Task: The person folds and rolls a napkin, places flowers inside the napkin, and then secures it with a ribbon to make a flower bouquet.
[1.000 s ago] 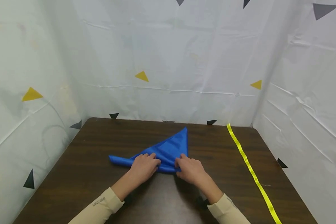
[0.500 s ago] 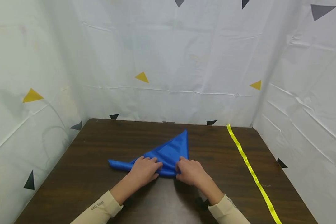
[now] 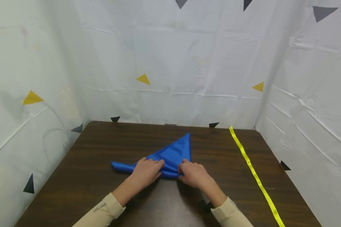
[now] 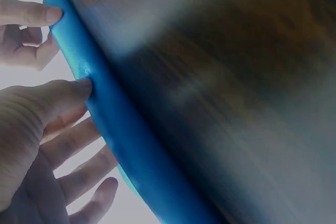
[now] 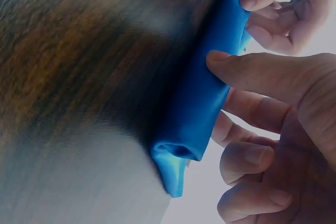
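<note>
A shiny blue satin cloth (image 3: 174,153) lies mid-table, its near edge rolled into a tube and its far part a flat triangle pointing away. My left hand (image 3: 146,171) pinches the roll from the near side, its thumb on the tube in the left wrist view and fingers behind. Close to the roll's right end, my right hand (image 3: 194,173) grips it between thumb and curled fingers. In the right wrist view the blue roll (image 5: 197,108) shows its hollow, spiralled end with a loose corner below. A thin rolled tail (image 3: 120,167) sticks out to the left.
A yellow ribbon (image 3: 255,175) runs lengthwise down the right side of the dark wooden table (image 3: 71,189). White sheeting (image 3: 170,56) with black and yellow triangles hangs behind the table and on both sides.
The blue cloth has slid slightly nearer to me with both hands on the roll. The camera view has tilted a little. The ribbon stays in place.
</note>
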Demonstrator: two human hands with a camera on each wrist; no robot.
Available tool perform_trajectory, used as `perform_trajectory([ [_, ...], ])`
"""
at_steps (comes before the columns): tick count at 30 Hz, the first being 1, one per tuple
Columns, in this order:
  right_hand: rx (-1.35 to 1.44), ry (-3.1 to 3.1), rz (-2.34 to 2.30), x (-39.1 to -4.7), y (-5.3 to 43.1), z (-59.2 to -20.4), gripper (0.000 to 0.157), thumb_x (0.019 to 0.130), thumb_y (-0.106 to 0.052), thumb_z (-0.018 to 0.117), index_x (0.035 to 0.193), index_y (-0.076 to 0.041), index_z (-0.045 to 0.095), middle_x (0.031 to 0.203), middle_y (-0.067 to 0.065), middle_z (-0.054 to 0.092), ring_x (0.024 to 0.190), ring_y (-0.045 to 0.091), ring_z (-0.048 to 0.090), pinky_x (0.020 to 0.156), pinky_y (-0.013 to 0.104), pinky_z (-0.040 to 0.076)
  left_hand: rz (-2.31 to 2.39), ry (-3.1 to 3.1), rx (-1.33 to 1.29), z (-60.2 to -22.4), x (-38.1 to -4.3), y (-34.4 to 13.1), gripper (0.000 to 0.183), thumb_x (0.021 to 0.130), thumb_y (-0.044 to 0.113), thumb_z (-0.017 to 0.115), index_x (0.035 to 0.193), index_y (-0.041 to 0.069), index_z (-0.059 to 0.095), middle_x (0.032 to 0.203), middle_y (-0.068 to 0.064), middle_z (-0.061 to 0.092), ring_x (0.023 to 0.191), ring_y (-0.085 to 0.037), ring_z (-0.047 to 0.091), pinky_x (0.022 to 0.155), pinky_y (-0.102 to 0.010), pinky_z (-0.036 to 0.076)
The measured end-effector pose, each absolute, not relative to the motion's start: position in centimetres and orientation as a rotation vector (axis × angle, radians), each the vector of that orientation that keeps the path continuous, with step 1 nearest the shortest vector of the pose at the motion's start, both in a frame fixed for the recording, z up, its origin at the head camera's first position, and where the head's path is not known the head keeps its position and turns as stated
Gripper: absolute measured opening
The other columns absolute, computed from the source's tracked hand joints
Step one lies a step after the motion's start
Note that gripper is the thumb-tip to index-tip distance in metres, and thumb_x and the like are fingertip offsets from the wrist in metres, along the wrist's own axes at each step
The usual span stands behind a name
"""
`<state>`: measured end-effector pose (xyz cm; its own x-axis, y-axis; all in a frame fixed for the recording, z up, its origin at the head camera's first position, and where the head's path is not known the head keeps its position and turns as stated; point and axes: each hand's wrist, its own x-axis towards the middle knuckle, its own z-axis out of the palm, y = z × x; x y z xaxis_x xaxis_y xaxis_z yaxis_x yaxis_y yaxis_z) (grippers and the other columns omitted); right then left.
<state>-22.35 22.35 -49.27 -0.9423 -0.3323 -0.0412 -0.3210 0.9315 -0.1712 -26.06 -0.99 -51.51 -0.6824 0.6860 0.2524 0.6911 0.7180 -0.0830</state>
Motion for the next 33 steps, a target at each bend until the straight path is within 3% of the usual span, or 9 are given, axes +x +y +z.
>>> perform_trajectory([
  [8, -0.558, 3.002, -0.217, -22.1, 22.5, -48.6, 0.010, 0.099, -0.025, 0.079, 0.102, -0.016, 0.078, 0.094, 0.000, 0.057, 0.067, 0.017, 0.052, 0.058, 0.035, 0.044, -0.011, -2.728, -1.117, -51.0, -25.4, -0.7, 0.032, 0.096, 0.052, 0.079, 0.099, 0.024, 0.064, 0.088, 0.006, 0.068, 0.078, -0.017, 0.067, 0.074, -0.039, 0.052],
  [15, -0.531, 2.991, -0.269, -22.3, 22.8, -48.7, 0.018, 0.098, -0.029, 0.081, 0.107, -0.016, 0.073, 0.095, -0.001, 0.062, 0.073, 0.017, 0.057, 0.063, 0.038, 0.049, 0.012, -2.722, -1.107, -50.9, -25.1, -0.5, 0.023, 0.097, 0.047, 0.080, 0.096, 0.025, 0.072, 0.091, 0.004, 0.067, 0.085, -0.018, 0.066, 0.071, -0.035, 0.048],
  [19, -0.505, 2.986, -0.283, -22.4, 23.0, -49.3, 0.029, 0.094, -0.036, 0.084, 0.110, -0.021, 0.065, 0.097, -0.003, 0.062, 0.072, 0.017, 0.055, 0.062, 0.036, 0.046, 0.020, -2.726, -1.088, -51.0, -25.1, -0.4, 0.022, 0.098, 0.046, 0.079, 0.099, 0.024, 0.076, 0.093, 0.002, 0.065, 0.089, -0.019, 0.063, 0.071, -0.036, 0.049],
  [23, -0.526, 3.012, -0.258, -22.4, 22.9, -49.8, 0.029, 0.092, -0.035, 0.087, 0.109, -0.023, 0.067, 0.099, -0.003, 0.058, 0.068, 0.017, 0.053, 0.059, 0.034, 0.043, 0.011, -2.722, -1.070, -51.1, -25.0, -0.4, 0.020, 0.098, 0.044, 0.079, 0.099, 0.024, 0.078, 0.093, 0.002, 0.068, 0.089, -0.019, 0.065, 0.072, -0.038, 0.052],
  [27, -0.571, 3.057, -0.231, -22.2, 22.6, -49.8, 0.022, 0.092, -0.030, 0.087, 0.106, -0.021, 0.072, 0.099, 0.000, 0.056, 0.066, 0.018, 0.054, 0.057, 0.036, 0.045, -0.002, -2.709, -1.054, -51.2, -25.0, -0.4, 0.021, 0.098, 0.043, 0.079, 0.100, 0.022, 0.076, 0.096, 0.001, 0.071, 0.090, -0.020, 0.068, 0.075, -0.041, 0.056],
  [33, -0.574, 3.081, -0.209, -22.1, 22.4, -49.4, 0.016, 0.095, -0.027, 0.084, 0.109, -0.020, 0.078, 0.101, 0.002, 0.057, 0.068, 0.020, 0.058, 0.057, 0.038, 0.047, -0.012, -2.689, -1.040, -51.5, -24.9, -0.5, 0.031, 0.099, 0.043, 0.078, 0.115, 0.021, 0.063, 0.106, -0.001, 0.074, 0.096, -0.023, 0.072, 0.074, -0.044, 0.060],
])
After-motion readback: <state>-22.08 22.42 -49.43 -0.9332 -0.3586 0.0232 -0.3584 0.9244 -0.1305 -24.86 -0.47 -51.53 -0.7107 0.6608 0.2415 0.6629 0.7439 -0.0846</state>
